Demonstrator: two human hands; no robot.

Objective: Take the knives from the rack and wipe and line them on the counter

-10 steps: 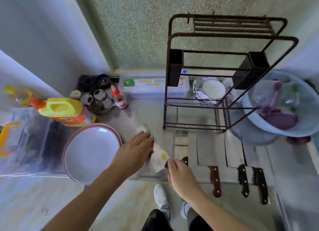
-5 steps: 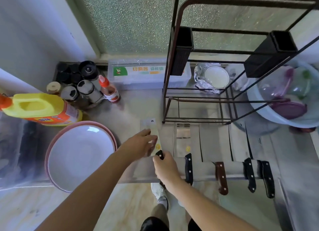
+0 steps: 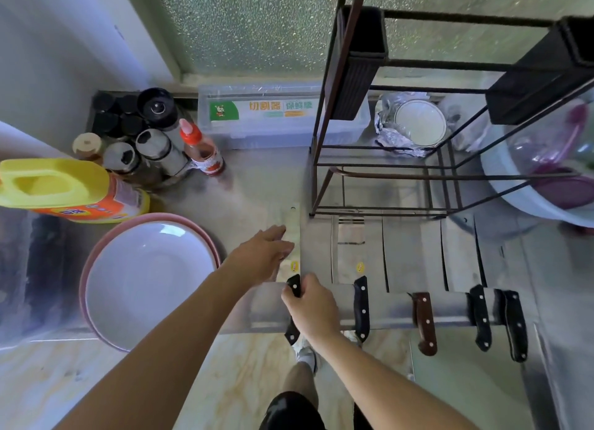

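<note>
While the right hand (image 3: pixel 313 310) is gripping the black handle of a cleaver (image 3: pixel 293 256) lying at the bench (image 3: pixel 257 188) edge, the left hand (image 3: pixel 262 257) is resting flat and open-fingered on its blade; four other knives (image 3: pixel 450 269) are lying lined up rightward, below the rack (image 3: pixel 379 159).

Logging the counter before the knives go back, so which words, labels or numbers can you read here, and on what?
"切割器" in orange, on the clear plastic box by the window.
"保鲜膜" in green beside it, on the same box; the smaller line beneath is too small to read.
Yellow detergent jug: its orange label carries print, too blurred to read.
Round yellow stickers on two knife blades: too small to read.
Red-capped sauce bottle: label unreadable.
</note>
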